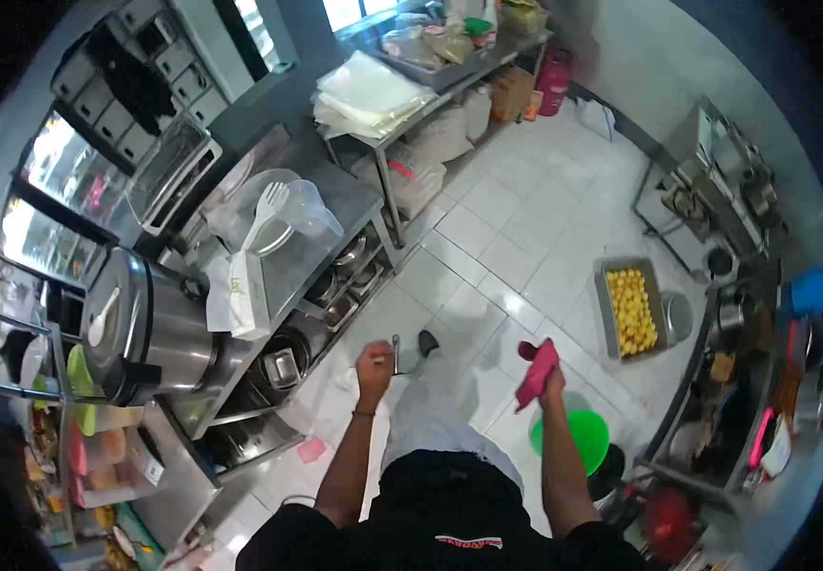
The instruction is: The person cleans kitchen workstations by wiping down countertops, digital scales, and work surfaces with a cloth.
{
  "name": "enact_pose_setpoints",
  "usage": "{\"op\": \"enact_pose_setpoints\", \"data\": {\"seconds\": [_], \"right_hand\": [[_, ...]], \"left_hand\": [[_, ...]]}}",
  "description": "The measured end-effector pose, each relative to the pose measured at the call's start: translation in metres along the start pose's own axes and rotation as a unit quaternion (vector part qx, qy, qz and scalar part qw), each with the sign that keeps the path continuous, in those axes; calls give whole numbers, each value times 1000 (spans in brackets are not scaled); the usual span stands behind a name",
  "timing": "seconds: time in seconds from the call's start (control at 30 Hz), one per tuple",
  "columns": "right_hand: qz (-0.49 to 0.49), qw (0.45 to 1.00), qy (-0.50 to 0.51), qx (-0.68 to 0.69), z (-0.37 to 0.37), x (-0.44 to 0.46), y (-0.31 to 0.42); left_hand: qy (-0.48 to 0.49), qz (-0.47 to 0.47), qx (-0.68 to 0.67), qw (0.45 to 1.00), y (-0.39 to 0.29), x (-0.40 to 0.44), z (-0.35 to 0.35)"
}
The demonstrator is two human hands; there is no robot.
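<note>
Hanging pink cloth (537,375): pinched in the right hand (554,386), near the green bucket (586,443).
Cloth progress: picked up; no wiping visible; what remains is unclear.
Left hand (373,369): fingers curled; cannot tell if holding anything.

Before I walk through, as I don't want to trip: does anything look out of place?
Yes, on the floor: a pink scrap near the counter, perhaps dropped, and an open tray of yellow food, an odd spot for food and a possible trip.
</note>
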State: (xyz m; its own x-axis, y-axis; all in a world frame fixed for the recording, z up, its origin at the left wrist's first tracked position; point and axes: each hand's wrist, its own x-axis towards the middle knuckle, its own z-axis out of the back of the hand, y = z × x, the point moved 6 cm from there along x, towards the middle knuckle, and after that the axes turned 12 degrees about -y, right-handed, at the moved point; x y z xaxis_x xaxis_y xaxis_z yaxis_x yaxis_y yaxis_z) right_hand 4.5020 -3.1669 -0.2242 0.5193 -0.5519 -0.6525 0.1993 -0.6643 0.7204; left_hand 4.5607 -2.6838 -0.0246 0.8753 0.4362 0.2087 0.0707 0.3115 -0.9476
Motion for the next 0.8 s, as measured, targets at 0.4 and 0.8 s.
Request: {"op": "enact_pose_setpoints", "data": {"seconds": [0.4, 0.8], "right_hand": [[-65, 956, 169, -231, -430, -156, -1], [266, 847, 397, -233, -625, -185, 18]], "left_hand": [[-396, 65, 88, 912, 16, 267, -40], [-437, 19, 124, 891, 40, 298, -52]]}}
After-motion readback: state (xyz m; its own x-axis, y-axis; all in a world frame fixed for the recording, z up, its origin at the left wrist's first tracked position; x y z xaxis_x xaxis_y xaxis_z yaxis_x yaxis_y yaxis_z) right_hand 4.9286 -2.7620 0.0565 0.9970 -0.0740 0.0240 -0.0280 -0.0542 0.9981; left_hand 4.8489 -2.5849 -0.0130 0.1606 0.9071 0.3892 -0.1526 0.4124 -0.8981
